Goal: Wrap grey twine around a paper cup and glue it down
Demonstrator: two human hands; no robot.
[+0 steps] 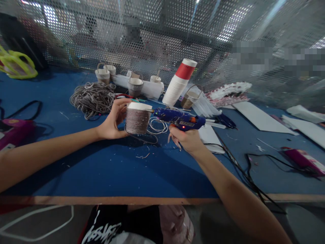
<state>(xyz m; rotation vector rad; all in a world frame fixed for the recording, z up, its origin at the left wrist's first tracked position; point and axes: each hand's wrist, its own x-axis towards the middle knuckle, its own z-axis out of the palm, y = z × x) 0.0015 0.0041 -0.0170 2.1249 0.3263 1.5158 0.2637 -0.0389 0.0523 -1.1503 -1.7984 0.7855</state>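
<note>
My left hand (113, 119) is closed round a paper cup (137, 117) wrapped most of the way up in grey twine, held upside down above the blue table (106, 169). My right hand (186, 139) grips a blue hot glue gun (181, 119) whose nozzle points left and touches the cup near its white top edge. A red light glows on the gun. A loose end of twine (157, 126) trails from the cup onto the table in small loops.
A bundle of grey twine (91, 97) lies behind the cup. Several finished twine cups (135, 86), a stack of red-and-white cups (179, 83), glue sticks (205, 108) and white sheets (259, 118) stand at the back. Black cables (243, 169) cross the right side. Pink glue guns (303, 160) lie at both edges.
</note>
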